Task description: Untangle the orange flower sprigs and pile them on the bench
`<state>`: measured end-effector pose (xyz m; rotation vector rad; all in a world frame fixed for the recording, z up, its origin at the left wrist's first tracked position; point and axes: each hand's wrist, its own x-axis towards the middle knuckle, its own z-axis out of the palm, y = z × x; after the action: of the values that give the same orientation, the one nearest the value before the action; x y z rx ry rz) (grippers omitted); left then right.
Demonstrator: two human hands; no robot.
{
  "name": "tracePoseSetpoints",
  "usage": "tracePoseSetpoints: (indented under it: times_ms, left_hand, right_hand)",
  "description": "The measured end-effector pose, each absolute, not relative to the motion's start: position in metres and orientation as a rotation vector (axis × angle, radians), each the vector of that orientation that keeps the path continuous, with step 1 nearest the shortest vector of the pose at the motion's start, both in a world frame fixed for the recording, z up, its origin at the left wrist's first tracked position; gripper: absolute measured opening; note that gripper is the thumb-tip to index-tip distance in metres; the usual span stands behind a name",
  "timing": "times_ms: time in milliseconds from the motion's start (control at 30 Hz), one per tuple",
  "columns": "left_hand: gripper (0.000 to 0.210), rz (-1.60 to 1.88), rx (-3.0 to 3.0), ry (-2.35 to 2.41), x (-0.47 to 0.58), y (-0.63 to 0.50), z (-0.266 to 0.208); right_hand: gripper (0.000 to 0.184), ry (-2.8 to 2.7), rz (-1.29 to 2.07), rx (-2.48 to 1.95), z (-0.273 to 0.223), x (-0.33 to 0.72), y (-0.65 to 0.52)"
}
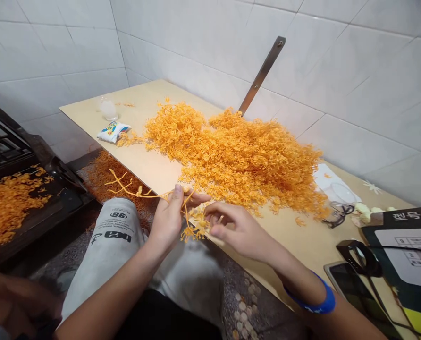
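Note:
My left hand pinches a thin orange plastic stem between thumb and fingers. The stem's bare forked end sticks out to the left, above my knee. From the other side of that hand hangs a cluster of small orange-yellow plastic flowers. My right hand, with a blue wristband above it, has its fingers curled at this cluster; the exact grip at the fingertips is partly hidden. Just beyond both hands, a large heap of orange plastic flower sprigs covers much of the table.
A printed packet and a clear cup stand at the table's far left. Glasses, a phone, a black ring-shaped object and a dark box lie right. More orange sprigs lie left. Another person's arm shows lower left.

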<state>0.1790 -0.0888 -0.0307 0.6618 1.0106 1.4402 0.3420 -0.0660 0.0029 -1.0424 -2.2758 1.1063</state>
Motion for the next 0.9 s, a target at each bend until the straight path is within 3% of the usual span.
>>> tracePoseSetpoints:
  times_ms: [300,400,600,900]
  left_hand:
    - [0.059,1.210,0.884,0.788,0.186,-0.095,-0.036]
    - [0.053,1.176,1.011,0.850,0.186,-0.097,-0.032]
    - [0.029,1.354,0.985,1.147,0.188,-0.097,-0.031]
    - [0.029,1.614,0.397,0.953,0.153,-0.080,-0.014]
  right_hand:
    - [0.032,-2.056,1.054,-1.063,-0.013,0.333,-0.071]
    - [0.033,-1.988,1.009,-1.086,-0.016,0.333,-0.073]
    - [0.035,-2.167,0.757,-1.042,-0.020,0.334,-0.077]
    - [0.041,-2.303,0.704,-0.692,-0.008,0.341,-0.082]
